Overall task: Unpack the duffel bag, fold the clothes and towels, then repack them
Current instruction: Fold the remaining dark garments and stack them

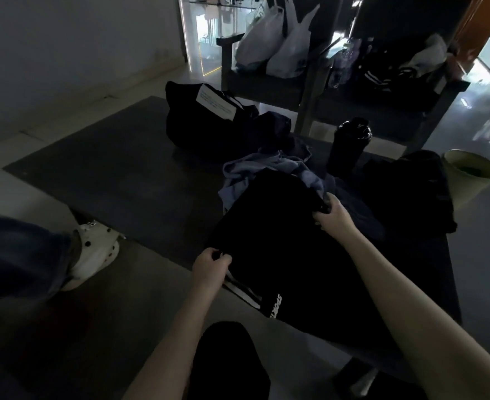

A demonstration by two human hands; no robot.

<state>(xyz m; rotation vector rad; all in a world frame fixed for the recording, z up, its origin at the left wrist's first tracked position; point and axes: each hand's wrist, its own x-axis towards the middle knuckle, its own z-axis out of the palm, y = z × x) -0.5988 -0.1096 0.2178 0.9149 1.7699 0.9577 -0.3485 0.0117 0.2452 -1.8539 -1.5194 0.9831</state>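
A black garment with white side stripes and white lettering lies spread on the dark low table. My left hand pinches its near left edge. My right hand grips its far right corner. Behind it sits a crumpled pile of blue-grey clothes. The black duffel bag with a white label stands at the table's far side. More dark clothing is heaped at the right end of the table.
A black bottle stands beside the clothes pile. A pale bin sits on the floor to the right. Chairs behind hold white plastic bags and dark items. Another person's leg and white shoe are at the left.
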